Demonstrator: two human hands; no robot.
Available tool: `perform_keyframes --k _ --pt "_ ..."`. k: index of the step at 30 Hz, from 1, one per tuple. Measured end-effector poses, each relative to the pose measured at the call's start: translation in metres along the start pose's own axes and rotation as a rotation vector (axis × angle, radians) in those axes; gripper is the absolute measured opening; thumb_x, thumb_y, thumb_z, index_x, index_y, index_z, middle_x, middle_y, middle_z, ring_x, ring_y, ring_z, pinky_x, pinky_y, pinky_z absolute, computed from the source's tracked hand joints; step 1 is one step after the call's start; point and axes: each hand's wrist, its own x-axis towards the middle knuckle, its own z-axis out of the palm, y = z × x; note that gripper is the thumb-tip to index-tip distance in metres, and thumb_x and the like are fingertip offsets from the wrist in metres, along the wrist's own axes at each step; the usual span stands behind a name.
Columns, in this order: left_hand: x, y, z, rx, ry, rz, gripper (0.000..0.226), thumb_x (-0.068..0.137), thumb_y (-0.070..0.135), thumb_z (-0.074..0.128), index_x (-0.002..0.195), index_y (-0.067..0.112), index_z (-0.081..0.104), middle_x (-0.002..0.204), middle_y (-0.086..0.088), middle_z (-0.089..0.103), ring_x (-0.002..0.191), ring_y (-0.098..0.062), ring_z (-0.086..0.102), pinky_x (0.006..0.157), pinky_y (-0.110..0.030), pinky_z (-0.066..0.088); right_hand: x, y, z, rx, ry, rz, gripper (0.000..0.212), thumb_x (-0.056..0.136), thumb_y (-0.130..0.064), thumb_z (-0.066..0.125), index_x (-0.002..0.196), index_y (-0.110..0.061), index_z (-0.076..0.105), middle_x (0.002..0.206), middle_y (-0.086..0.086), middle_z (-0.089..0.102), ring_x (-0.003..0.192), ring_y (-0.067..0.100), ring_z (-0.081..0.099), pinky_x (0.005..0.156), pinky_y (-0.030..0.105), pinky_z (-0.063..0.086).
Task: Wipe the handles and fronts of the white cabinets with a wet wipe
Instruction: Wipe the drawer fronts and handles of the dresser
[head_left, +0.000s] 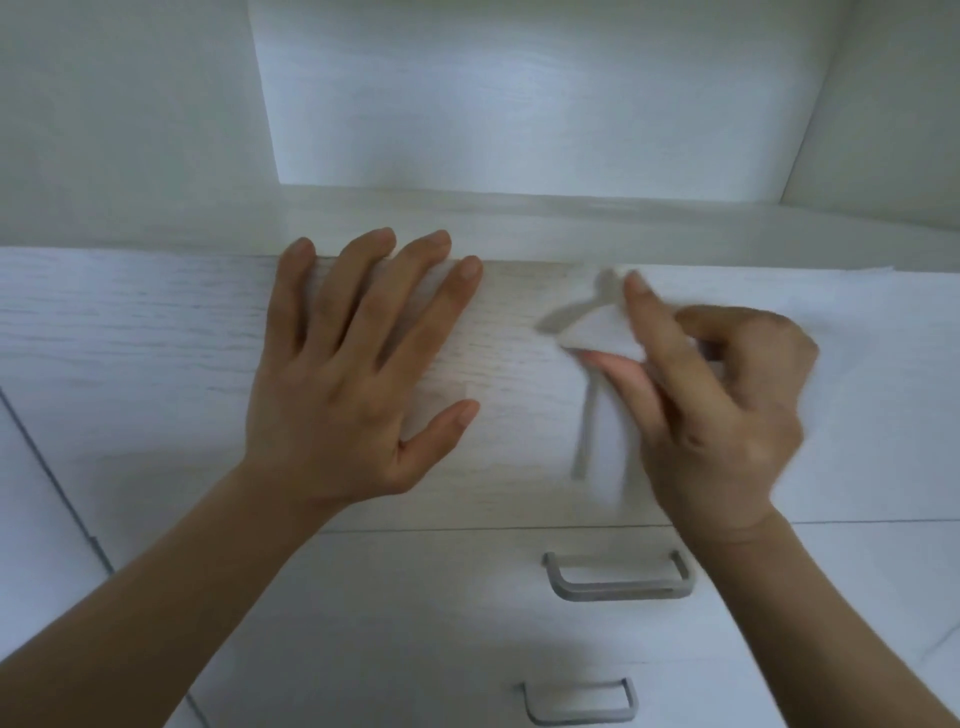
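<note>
**A:** The left hand (353, 374) lies flat on the top drawer front (156, 338). Its fingers are straight and spread, tips at the upper edge, gripping nothing.

**B:** And the right hand (722, 415)?

**A:** It's just beside the left, on the right, and curled. Thumb and forefinger pinch the wet wipe (602, 332) against that same front. The wipe sits at the fingertips, up and left of the palm.

**B:** What does the next stroke turn on?

**A:** My read: the second handle (623, 590) sits directly below the right wrist, with its long axis running left to right. The third handle (582, 717) is lower again. The wipe hand is clearly the nearer one, and a stroke along the bar would run sideways.

**B:** Does the top drawer have its own handle?

**A:** Can't tell. Grey streaks (583, 431) show by the wipe, one running downward and one slanting. Blur smears them, so handle or shadow, I won't call it.

**B:** Anything else lost?

**A:** The wipe's outline melts into the white panel and the right fingers are smeared. The third handle sits right at the bottom edge of the view.
</note>
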Motion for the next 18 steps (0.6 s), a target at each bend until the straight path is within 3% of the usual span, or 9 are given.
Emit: perform_keyframes --k 5,9,12,18 --pt "-0.001 0.0 0.001 0.012 -0.005 -0.007 0.066 0.095 0.052 0.026 0.145 0.01 0.033 0.142 -0.013 0.035 0.129 -0.035 0.034 0.11 -0.056 0.016 -0.003 -0.019 0.012 0.047 -0.008 0.019 0.028 0.099 -0.027 0.052 0.116 -0.008 0.062 0.103 0.009 0.062 0.099 0.017 0.056 0.098 0.034 0.034" --pt "-0.001 0.0 0.0 -0.004 -0.006 0.002 0.066 0.095 0.052 0.027 0.145 0.01 0.032 0.143 -0.013 0.034 0.13 -0.035 0.033 0.111 -0.055 0.015 0.002 -0.019 0.015 0.092 0.003 -0.028 0.025 0.098 -0.024 0.054 0.11 -0.008 0.067 0.093 0.013 0.07 0.091 0.022 0.062 0.082 0.038 0.043" --pt "0.0 0.001 0.001 -0.001 0.003 -0.004 0.065 0.095 0.052 0.027 0.145 0.011 0.032 0.142 -0.013 0.036 0.13 -0.035 0.034 0.11 -0.056 0.017 -0.004 0.0 0.0 0.128 0.004 -0.049 0.026 0.097 -0.018 0.055 0.113 -0.001 0.062 0.1 0.018 0.069 0.094 0.03 0.066 0.073 0.048 0.051" --pt "-0.001 0.0 0.0 0.004 0.003 0.002 0.066 0.095 0.052 0.027 0.145 0.01 0.032 0.143 -0.013 0.035 0.129 -0.036 0.035 0.11 -0.056 0.016 0.004 -0.025 0.016 0.102 -0.011 -0.042 0.022 0.095 -0.018 0.06 0.11 -0.004 0.067 0.109 0.01 0.069 0.102 0.023 0.066 0.083 0.037 0.05"
